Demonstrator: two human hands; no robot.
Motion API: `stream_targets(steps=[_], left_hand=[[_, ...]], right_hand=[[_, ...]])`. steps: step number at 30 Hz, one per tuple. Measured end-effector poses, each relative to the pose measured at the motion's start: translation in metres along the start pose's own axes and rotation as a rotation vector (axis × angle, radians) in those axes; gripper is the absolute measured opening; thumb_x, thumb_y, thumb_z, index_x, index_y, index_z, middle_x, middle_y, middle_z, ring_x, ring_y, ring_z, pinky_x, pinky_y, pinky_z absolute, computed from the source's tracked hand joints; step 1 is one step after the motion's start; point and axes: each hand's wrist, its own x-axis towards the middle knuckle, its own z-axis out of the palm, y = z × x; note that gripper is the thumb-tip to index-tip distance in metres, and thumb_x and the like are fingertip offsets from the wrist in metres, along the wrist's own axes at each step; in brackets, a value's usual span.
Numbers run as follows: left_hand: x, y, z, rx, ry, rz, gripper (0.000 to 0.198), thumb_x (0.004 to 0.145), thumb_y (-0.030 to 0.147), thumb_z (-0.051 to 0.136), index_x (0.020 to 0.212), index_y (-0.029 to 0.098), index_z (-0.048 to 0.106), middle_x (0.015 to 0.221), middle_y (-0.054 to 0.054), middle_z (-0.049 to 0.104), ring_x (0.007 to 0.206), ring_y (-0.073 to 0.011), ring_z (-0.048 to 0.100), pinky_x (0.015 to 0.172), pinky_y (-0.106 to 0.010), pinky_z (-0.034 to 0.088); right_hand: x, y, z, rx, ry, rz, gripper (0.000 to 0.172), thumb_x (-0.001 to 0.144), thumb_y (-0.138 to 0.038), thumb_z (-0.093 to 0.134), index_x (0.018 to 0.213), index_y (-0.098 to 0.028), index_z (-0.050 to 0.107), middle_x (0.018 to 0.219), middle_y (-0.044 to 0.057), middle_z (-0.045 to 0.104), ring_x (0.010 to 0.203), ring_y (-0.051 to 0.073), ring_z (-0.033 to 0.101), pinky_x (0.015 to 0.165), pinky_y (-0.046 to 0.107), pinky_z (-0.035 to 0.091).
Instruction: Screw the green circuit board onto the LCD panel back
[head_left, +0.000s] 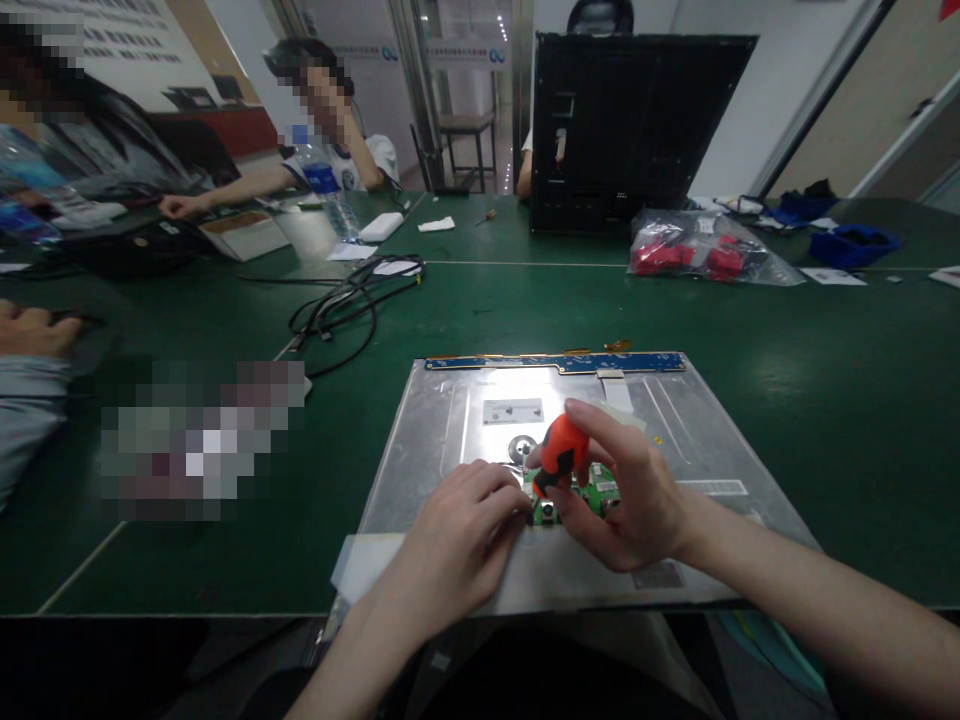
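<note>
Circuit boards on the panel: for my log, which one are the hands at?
The small green board, under the orange screwdriver in the right hand, left hand beside it; the long blue board lies untouched at the far edge.

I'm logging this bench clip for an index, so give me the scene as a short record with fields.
Right: right hand grips the orange-handled screwdriver, pointed down at the green circuit board
Left: left hand rests on the metal panel, fingertips at the board's left edge
Base: panel lies flat on the green table
Beyond: cables, bag of red parts, upright black housing
Others: people seated at far left
</note>
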Motion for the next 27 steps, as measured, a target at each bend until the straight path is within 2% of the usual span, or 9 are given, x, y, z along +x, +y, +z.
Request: stream_targets(steps=[3, 8, 11, 16, 20, 23, 27], left_hand=[[0.0000, -0.0003, 0.0008, 0.004, 0.002, 0.001, 0.018, 0.096, 0.008, 0.050, 0.098, 0.020, 0.064, 0.102, -0.008, 0.071, 0.091, -0.0241, 0.066, 0.078, -0.037, 0.056], [0.0001, 0.0008, 0.0013, 0.012, 0.023, 0.022, 0.017, 0.096, 0.008, 0.051, 0.098, 0.020, 0.063, 0.101, -0.007, 0.071, 0.089, -0.0236, 0.066, 0.074, -0.035, 0.054], [0.0002, 0.0015, 0.0001, 0.011, 0.016, 0.020, 0.017, 0.095, 0.008, 0.051, 0.096, 0.020, 0.063, 0.100, -0.007, 0.070, 0.089, -0.0235, 0.066, 0.076, -0.036, 0.055], [0.0007, 0.0008, -0.0004, 0.008, -0.004, -0.001, 0.020, 0.095, 0.007, 0.050, 0.100, 0.020, 0.065, 0.100, -0.007, 0.071, 0.090, -0.0236, 0.065, 0.077, -0.037, 0.055], [0.0015, 0.0006, 0.0002, 0.004, 0.000, 0.003, 0.019, 0.096, 0.008, 0.050, 0.098, 0.019, 0.065, 0.101, -0.008, 0.071, 0.089, -0.0234, 0.065, 0.076, -0.036, 0.055], [0.0018, 0.0010, 0.0001, 0.000, 0.005, 0.000, 0.019, 0.096, 0.008, 0.051, 0.097, 0.020, 0.065, 0.099, -0.007, 0.071, 0.088, -0.0225, 0.065, 0.075, -0.035, 0.054], [0.0013, 0.0010, 0.0002, -0.003, 0.014, 0.007, 0.018, 0.094, 0.007, 0.052, 0.098, 0.020, 0.064, 0.098, -0.007, 0.070, 0.087, -0.0227, 0.065, 0.074, -0.035, 0.053]], right_hand=[[0.0019, -0.0003, 0.0006, -0.016, 0.026, -0.009, 0.079, 0.095, -0.011, 0.060, 0.165, -0.015, 0.025, 0.101, 0.008, 0.074, 0.061, 0.016, 0.066, 0.045, 0.024, 0.055], [0.0056, -0.0009, -0.0004, -0.091, 0.033, -0.033, 0.076, 0.099, -0.020, 0.063, 0.166, -0.018, 0.026, 0.113, 0.011, 0.075, 0.073, 0.018, 0.073, 0.055, 0.027, 0.061], [0.0035, 0.0004, -0.0004, -0.080, 0.026, -0.031, 0.076, 0.099, -0.023, 0.064, 0.165, -0.016, 0.026, 0.112, 0.011, 0.075, 0.070, 0.018, 0.072, 0.054, 0.027, 0.061], [-0.0015, 0.0030, -0.0009, 0.029, -0.025, -0.007, 0.078, 0.096, -0.015, 0.059, 0.166, -0.015, 0.023, 0.103, 0.010, 0.075, 0.069, 0.018, 0.071, 0.060, 0.029, 0.065], [-0.0003, 0.0020, -0.0014, 0.024, -0.011, -0.021, 0.079, 0.093, -0.009, 0.058, 0.166, -0.014, 0.025, 0.107, 0.011, 0.076, 0.067, 0.017, 0.070, 0.054, 0.026, 0.062], [0.0019, 0.0002, -0.0008, -0.016, 0.011, -0.016, 0.079, 0.093, -0.010, 0.058, 0.165, -0.015, 0.026, 0.102, 0.009, 0.076, 0.062, 0.015, 0.064, 0.047, 0.024, 0.057], [0.0037, -0.0008, 0.0002, -0.032, 0.029, -0.019, 0.079, 0.094, -0.011, 0.059, 0.165, -0.018, 0.026, 0.104, 0.008, 0.076, 0.060, 0.014, 0.062, 0.046, 0.023, 0.054]])
